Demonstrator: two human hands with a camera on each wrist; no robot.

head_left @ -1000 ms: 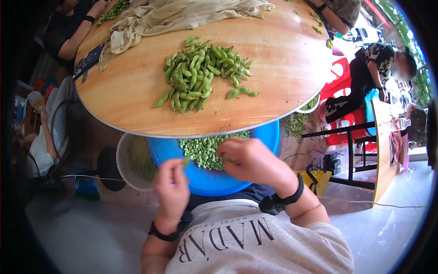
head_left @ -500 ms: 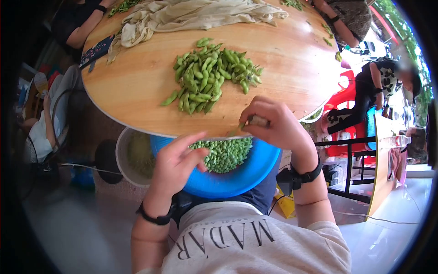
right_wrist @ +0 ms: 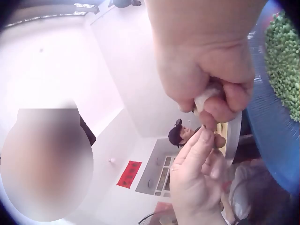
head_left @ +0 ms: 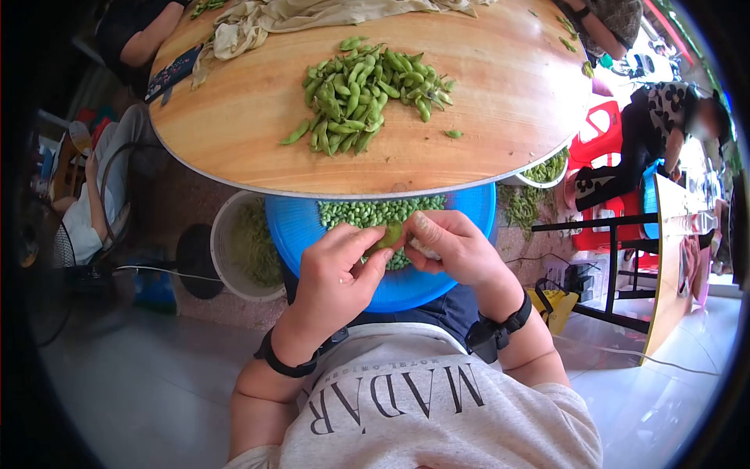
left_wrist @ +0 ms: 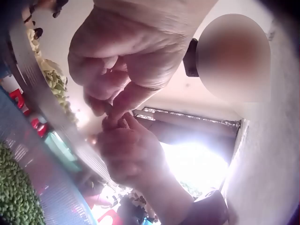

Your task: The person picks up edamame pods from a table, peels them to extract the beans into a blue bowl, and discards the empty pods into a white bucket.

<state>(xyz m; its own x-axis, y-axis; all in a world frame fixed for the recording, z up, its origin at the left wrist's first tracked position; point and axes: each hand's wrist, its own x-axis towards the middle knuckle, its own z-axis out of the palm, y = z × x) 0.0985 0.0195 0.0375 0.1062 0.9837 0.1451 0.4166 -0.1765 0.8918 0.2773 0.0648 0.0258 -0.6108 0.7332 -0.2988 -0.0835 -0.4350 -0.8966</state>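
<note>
Between thumb and fingers my left hand [head_left: 337,273] pinches a green pod [head_left: 386,238] above the blue basin [head_left: 406,294]. My right hand [head_left: 461,248] meets the pod's other end with curled fingers, a whitish wrapping [head_left: 422,248] around part of them. Shelled green beans [head_left: 355,211] lie in the basin beneath both hands. A heap of pods [head_left: 351,98] rests on the round table [head_left: 234,141], with one small pod [head_left: 453,134] apart at its right. In the right wrist view, the fingertips of my left hand [right_wrist: 199,180] and right hand [right_wrist: 220,79] nearly touch.
A whitish bucket [head_left: 226,258] with green scraps stands left of the basin. Cream cloth [head_left: 258,23] lies across the table's far side. Another bowl [head_left: 547,182] of pods, red stools [head_left: 598,141] and a second table [head_left: 668,266] are at the right; other people are around.
My right hand has come down from the table's edge and met my left hand over the basin. The pod is now held between them. The view has shifted, with the table higher in it.
</note>
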